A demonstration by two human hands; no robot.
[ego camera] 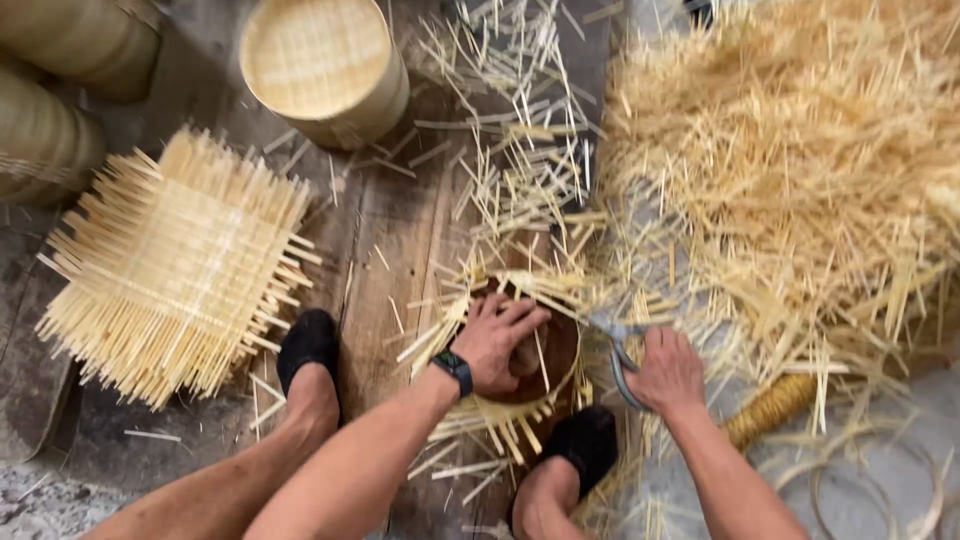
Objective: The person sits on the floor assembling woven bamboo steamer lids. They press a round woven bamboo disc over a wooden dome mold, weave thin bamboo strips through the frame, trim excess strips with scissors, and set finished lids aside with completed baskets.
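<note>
We see two hands: our left hand (497, 340) presses flat on one round woven bamboo tray (520, 350) at six o'clock; our right hand (668, 372) clamps grey scissors (618, 350). One square strip stack (175, 262) lies at nine o'clock.

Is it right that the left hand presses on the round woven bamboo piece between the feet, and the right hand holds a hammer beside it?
Not quite. The head view shows the right hand holding grey metal scissors, not a hammer. The rest stands: the left hand presses on the round woven bamboo piece between the feet.
</note>
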